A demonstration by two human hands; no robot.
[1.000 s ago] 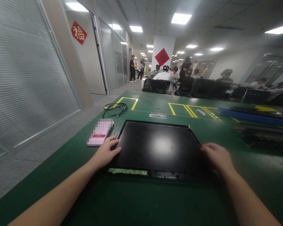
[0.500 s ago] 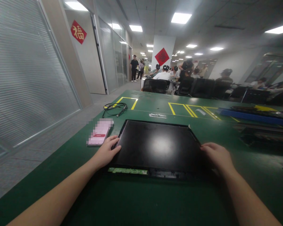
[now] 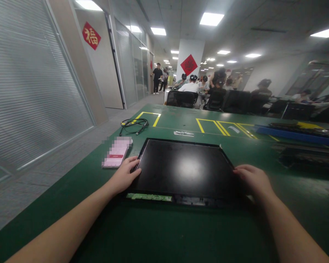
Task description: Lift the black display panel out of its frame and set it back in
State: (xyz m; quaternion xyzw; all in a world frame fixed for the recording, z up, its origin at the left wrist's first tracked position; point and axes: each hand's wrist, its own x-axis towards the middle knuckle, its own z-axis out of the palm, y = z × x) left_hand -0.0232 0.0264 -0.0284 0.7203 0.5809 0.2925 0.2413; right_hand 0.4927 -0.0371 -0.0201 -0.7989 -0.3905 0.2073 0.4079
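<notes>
A dark LCD screen panel lies face up on the green table, with a bright reflection at its middle. Along its near edge runs a narrow green circuit board. My left hand grips the panel's left edge, thumb on top. On the right edge, my right hand is closed with its fingertips at the rim; some of those fingers are hidden beneath. A phone with a lit pink screen rests just left of my left hand.
Behind the phone lies a coiled black cable. Yellow tape lines mark the far part of the table. To the right are a blue tray and dark panel-like parts. Several people sit beyond, near black chairs.
Both hands keep their places on the panel's edges. The whole view has shifted very slightly; nothing on the table has clearly moved.
</notes>
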